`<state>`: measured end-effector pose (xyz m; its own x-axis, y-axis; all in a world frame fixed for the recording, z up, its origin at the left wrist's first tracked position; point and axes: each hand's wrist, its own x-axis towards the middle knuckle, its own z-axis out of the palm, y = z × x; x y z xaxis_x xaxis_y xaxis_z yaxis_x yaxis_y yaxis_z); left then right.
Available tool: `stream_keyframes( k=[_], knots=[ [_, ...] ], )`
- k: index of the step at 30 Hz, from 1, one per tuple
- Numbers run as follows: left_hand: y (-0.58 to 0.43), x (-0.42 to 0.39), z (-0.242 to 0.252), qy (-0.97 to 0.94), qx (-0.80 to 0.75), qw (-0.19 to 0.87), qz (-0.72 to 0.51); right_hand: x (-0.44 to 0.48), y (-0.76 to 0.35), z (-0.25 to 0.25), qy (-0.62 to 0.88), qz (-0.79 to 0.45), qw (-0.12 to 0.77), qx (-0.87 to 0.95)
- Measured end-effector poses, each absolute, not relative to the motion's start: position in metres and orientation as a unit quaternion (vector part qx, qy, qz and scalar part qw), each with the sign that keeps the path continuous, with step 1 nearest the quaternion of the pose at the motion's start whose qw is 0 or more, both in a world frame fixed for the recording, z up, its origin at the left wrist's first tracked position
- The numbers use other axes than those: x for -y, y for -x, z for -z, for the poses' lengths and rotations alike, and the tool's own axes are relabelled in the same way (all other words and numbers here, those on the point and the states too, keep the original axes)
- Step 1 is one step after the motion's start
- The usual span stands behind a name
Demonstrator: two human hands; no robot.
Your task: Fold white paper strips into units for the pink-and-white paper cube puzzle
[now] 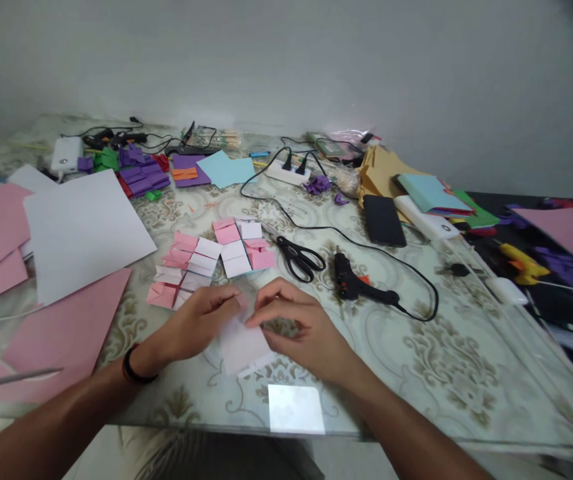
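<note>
Between my hands is a small white piece of paper [247, 343], slightly blurred, just above the patterned table near its front edge. My left hand [206, 319] pinches the paper's upper left side. On the other side, my right hand [299, 327] has its fingertips closed on the upper right edge. A bit of pink shows by my left thumb. Just beyond my hands lie folded pink and white paper squares [201, 257] joined in a block, and a second such block [234, 259] sits beside it. Black-handled scissors [299, 259] rest to the right of these.
A black glue gun [364, 283] with its cord lies to the right, near a phone [384, 220]. Large white [86, 233] and pink sheets [66, 333] cover the left side. A power strip [288, 172] and purple folded papers [141, 177] are farther back.
</note>
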<state>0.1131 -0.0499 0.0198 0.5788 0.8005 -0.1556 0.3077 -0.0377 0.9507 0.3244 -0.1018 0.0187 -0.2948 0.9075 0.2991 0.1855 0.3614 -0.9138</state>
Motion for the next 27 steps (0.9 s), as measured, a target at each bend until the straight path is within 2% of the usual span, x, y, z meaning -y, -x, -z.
stream_keyframes(
  k=[5, 11, 17, 27],
  knots=[
    [-0.105, 0.05, -0.022, -0.64, -0.333, 0.649, -0.242, 0.097, -0.327, -0.015, 0.436, -0.408, 0.501, 0.626],
    [-0.106, 0.053, -0.028, -0.707, -0.366, 0.558, -0.235, 0.096, -0.323, -0.012, 0.487, -0.418, 0.521, 0.563],
    [-0.115, 0.052, -0.024, -0.723, -0.405, 0.515, -0.221, 0.098, -0.319, -0.011, 0.517, -0.459, 0.482, 0.538],
    [-0.116, 0.054, -0.02, -0.707, -0.4, 0.526, -0.252, 0.1, -0.315, -0.007, 0.507, -0.444, 0.474, 0.567]
  ],
)
